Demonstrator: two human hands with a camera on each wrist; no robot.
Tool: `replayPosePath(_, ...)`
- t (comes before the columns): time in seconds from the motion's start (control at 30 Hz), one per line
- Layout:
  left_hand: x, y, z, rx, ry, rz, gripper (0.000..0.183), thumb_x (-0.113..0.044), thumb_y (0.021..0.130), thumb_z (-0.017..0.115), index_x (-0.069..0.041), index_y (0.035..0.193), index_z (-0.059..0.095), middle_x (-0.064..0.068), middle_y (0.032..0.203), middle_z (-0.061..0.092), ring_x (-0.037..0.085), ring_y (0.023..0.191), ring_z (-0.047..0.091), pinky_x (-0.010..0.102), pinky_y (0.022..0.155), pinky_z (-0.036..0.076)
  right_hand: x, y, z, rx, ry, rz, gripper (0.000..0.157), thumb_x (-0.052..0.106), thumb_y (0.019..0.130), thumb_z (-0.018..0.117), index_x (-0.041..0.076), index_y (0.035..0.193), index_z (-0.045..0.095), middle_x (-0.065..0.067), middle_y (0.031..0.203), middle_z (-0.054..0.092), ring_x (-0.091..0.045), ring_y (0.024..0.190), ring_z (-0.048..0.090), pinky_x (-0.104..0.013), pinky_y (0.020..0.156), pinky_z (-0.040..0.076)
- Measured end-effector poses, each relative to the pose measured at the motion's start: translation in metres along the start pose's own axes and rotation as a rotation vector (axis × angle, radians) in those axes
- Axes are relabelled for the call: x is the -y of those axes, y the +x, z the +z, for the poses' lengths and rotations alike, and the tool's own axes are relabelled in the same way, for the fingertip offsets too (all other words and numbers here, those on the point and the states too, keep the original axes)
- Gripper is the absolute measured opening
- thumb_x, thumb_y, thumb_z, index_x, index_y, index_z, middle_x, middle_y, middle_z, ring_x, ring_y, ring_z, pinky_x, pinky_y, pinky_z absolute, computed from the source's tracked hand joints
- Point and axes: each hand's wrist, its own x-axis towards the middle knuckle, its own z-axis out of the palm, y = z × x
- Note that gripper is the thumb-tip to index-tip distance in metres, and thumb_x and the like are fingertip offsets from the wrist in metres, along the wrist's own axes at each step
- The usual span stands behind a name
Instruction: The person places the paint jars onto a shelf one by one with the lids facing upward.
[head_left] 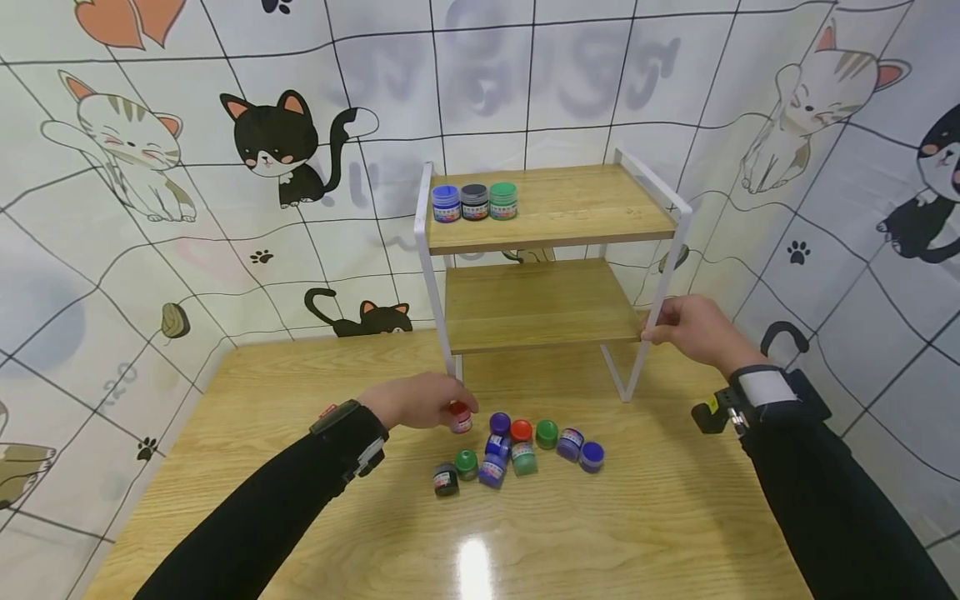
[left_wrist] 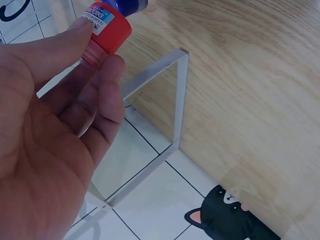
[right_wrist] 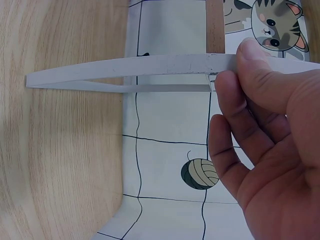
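Red jar (head_left: 461, 418): was in the left fingers' pinch, near the rack's left leg; whether it touched the counter (head_left: 637, 517) could not be told.
Left fingers (left_wrist: 109, 95): nearly closed, thumb against fingertips, with hold of the red jar.
Right fingers (right_wrist: 231, 97): thumb and forefinger pinched the white frame of the rack (head_left: 540, 304); the others were loosely curled.
Handling: a light, even pinch seemed best, clear of the leg, with the right fingers bracing the frame without pulling.
Shelf jars (head_left: 475, 202): blue, black and green, stood lidded in a row beyond and above the left fingers.
Loose jars (head_left: 523, 458): blue, green, red and black, clustered on the counter, right of and nearer than the left fingers.
Contents: labels hid much; fill levels could not be told.
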Motion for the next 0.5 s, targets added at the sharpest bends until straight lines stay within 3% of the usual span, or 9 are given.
replayPosePath(0.5, -0.021, 0.001, -0.017, 0.009, 0.079, 0.062, 0.031, -0.017, 0.093, 0.062, -0.016, 0.124, 0.061, 0.0, 0.116, 0.062, 0.016, 0.101, 0.053, 0.035, 0.093, 0.047, 0.001, 0.0, 0.0, 0.006, 0.014, 0.007, 0.018, 0.015, 0.089, 0.068, 0.001, 0.1, 0.068, -0.014, 0.091, 0.069, -0.033, 0.091, 0.061, -0.054, 0.081, 0.046)
